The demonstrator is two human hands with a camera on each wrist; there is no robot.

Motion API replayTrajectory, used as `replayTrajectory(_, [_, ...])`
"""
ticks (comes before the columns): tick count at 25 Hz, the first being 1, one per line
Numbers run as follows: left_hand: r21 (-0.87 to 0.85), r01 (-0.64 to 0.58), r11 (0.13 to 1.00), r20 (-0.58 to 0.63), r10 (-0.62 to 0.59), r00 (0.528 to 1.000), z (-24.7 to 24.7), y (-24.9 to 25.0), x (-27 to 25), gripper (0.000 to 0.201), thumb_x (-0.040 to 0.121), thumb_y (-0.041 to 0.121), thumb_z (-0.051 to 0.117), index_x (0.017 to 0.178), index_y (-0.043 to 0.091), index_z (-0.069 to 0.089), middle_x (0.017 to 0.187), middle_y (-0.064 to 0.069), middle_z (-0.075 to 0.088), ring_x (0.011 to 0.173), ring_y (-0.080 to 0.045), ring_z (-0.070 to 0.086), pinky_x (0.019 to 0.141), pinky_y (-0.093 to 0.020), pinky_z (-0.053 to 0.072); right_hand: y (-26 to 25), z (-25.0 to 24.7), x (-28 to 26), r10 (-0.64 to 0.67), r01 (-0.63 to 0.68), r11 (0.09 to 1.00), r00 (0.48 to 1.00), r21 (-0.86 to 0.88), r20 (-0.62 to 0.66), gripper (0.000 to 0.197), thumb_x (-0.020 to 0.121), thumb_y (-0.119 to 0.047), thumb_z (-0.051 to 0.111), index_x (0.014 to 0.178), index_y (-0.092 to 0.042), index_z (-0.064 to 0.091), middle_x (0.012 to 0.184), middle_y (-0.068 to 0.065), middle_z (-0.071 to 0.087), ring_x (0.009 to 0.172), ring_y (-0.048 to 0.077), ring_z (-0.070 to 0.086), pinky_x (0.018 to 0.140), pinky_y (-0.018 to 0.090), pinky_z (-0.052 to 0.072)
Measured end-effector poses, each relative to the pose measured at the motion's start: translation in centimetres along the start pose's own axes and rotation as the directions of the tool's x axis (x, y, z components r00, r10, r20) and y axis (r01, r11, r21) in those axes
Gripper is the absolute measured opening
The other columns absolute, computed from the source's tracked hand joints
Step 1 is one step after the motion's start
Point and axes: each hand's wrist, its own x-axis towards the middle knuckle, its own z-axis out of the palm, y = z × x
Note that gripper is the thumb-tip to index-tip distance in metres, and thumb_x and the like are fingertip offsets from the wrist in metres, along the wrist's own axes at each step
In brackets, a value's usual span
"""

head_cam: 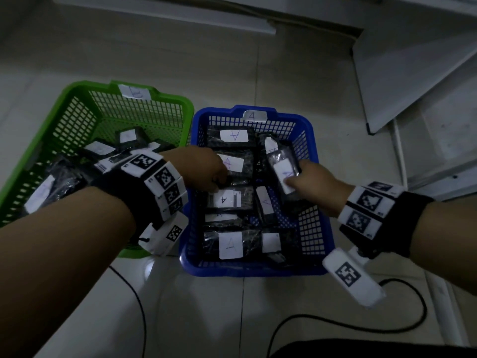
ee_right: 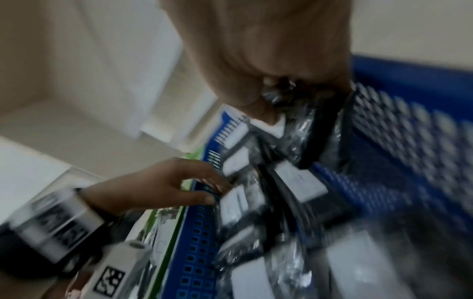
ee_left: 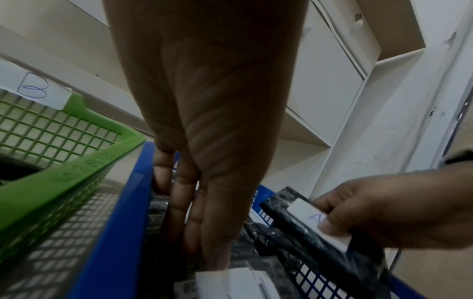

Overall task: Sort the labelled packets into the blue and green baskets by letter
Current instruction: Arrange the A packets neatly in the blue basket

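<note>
The green basket (head_cam: 90, 85) (ee_left: 76, 161), tagged B (head_cam: 134, 92), stands on the left with several black packets in it. To its right the blue basket (head_cam: 245, 271) (ee_left: 122, 202) (ee_right: 409, 81), tagged A (head_cam: 254, 115), holds several packets labelled A. My left hand (head_cam: 206, 171) (ee_left: 194, 202) (ee_right: 179, 182) reaches into the blue basket's left side, its straight fingers touching the packets there. Over the basket's right side, my right hand (head_cam: 309, 187) (ee_left: 384, 212) (ee_right: 256, 60) grips a black packet labelled A (head_cam: 281, 161) (ee_left: 294, 218), thumb on the white label.
Both baskets sit on a pale tiled floor. Black cables (head_cam: 387, 329) loop across the floor near me. A white board (head_cam: 413, 73) leans at the upper right, and white shelving (ee_left: 332, 81) stands behind the baskets.
</note>
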Motion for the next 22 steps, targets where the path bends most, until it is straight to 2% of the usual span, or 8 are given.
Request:
replayTrajectory(3, [-0.035, -0.036, 0.999, -0.047, 0.035, 0.998, -0.3, 0.3, 0.1, 0.044, 0.090, 0.032, 0.056, 0.133, 0.029, 0.049, 0.127, 0.001, 0.054, 0.113, -0.019, 0.053, 0.092, -0.035, 0.048, -0.6, -1.1, -0.2, -0.001, 0.015, 0.967, 0.999, -0.256, 0.054, 0.017, 0.092, -0.008, 0.049, 0.103, 0.006, 0.051, 0.095, 0.018, 0.049, 0.083, 0.026, 0.049, 0.056, 0.029, 0.028])
replayTrajectory(7, [0.061, -0.279, 0.958, -0.174, 0.285, 0.943, -0.1, 2.4, 1.0, 0.036, 0.090, 0.040, 0.050, 0.126, 0.037, 0.053, 0.136, 0.007, 0.044, 0.120, -0.019, 0.039, 0.100, -0.039, 0.040, 0.3, 0.0, 0.1, 0.113, -0.102, 0.968, 0.993, -0.230, 0.036, 0.049, 0.094, -0.013, 0.052, 0.131, 0.010, 0.032, 0.120, 0.024, 0.052, 0.105, 0.034, 0.055, 0.066, 0.026, 0.035])
replayTrajectory(9, [0.128, -0.339, 0.932, -0.133, 0.355, 0.925, 0.4, 4.2, 1.6, 0.033, 0.092, 0.044, 0.044, 0.123, 0.041, 0.055, 0.139, 0.014, 0.042, 0.128, -0.019, 0.033, 0.109, -0.041, 0.028, 1.0, 0.7, 0.2, 0.133, -0.128, 0.978, 0.991, -0.165, 0.014, 0.052, 0.093, -0.011, 0.054, 0.132, 0.011, 0.028, 0.115, 0.023, 0.052, 0.092, 0.028, 0.053, 0.061, 0.026, 0.035])
replayTrajectory(11, [0.200, -0.337, 0.920, -0.066, 0.356, 0.932, 1.2, 5.3, 2.2, 0.034, 0.092, 0.048, 0.042, 0.124, 0.042, 0.054, 0.141, 0.017, 0.040, 0.134, -0.019, 0.026, 0.117, -0.046, 0.009, 1.4, 1.4, 0.0, 0.127, -0.129, 0.983, 0.992, -0.130, -0.018, 0.050, 0.091, -0.009, 0.055, 0.130, 0.009, 0.031, 0.118, 0.022, 0.053, 0.090, 0.027, 0.052, 0.063, 0.025, 0.034])
replayTrajectory(13, [0.244, -0.327, 0.913, -0.026, 0.343, 0.939, 1.4, 5.8, 2.5, 0.036, 0.093, 0.050, 0.040, 0.125, 0.040, 0.053, 0.143, 0.015, 0.038, 0.137, -0.021, 0.022, 0.116, -0.054, -0.003, 2.0, 2.0, 0.1, 0.121, -0.123, 0.983, 0.992, -0.133, -0.027, 0.051, 0.090, -0.007, 0.055, 0.133, 0.008, 0.031, 0.122, 0.022, 0.054, 0.102, 0.033, 0.057, 0.069, 0.026, 0.037])
replayTrajectory(17, [0.264, -0.300, 0.917, 0.015, 0.307, 0.952, 0.4, 6.3, 2.4, 0.041, 0.097, 0.045, 0.035, 0.134, 0.031, 0.048, 0.145, 0.013, 0.039, 0.143, -0.018, 0.017, 0.112, -0.063, -0.009, 2.5, 2.1, 0.0, 0.017, -0.013, 0.978, 1.000, -0.210, 0.017, 0.036, 0.091, -0.008, 0.055, 0.122, 0.005, 0.042, 0.121, 0.021, 0.056, 0.108, 0.034, 0.056, 0.070, 0.023, 0.035])
replayTrajectory(20, [0.298, -0.292, 0.909, 0.003, 0.306, 0.952, 0.3, 6.2, 2.5, 0.038, 0.097, 0.044, 0.035, 0.130, 0.033, 0.052, 0.140, 0.015, 0.046, 0.143, -0.015, 0.016, 0.111, -0.065, -0.011, 2.7, 2.0, -0.2, -0.061, 0.072, 0.956, 0.997, -0.285, 0.050, 0.035, 0.092, -0.013, 0.056, 0.119, 0.006, 0.046, 0.122, 0.021, 0.055, 0.111, 0.032, 0.054, 0.070, 0.024, 0.033])
replayTrajectory(22, [0.302, -0.289, 0.909, -0.013, 0.307, 0.952, 0.5, 5.8, 2.7, 0.037, 0.096, 0.044, 0.037, 0.128, 0.037, 0.053, 0.137, 0.018, 0.049, 0.142, -0.013, 0.018, 0.111, -0.064, -0.011, 2.6, 2.0, -0.4, -0.086, 0.110, 0.918, 0.993, -0.381, 0.080, 0.032, 0.093, -0.015, 0.055, 0.117, 0.005, 0.050, 0.121, 0.020, 0.055, 0.111, 0.032, 0.053, 0.077, 0.025, 0.036])
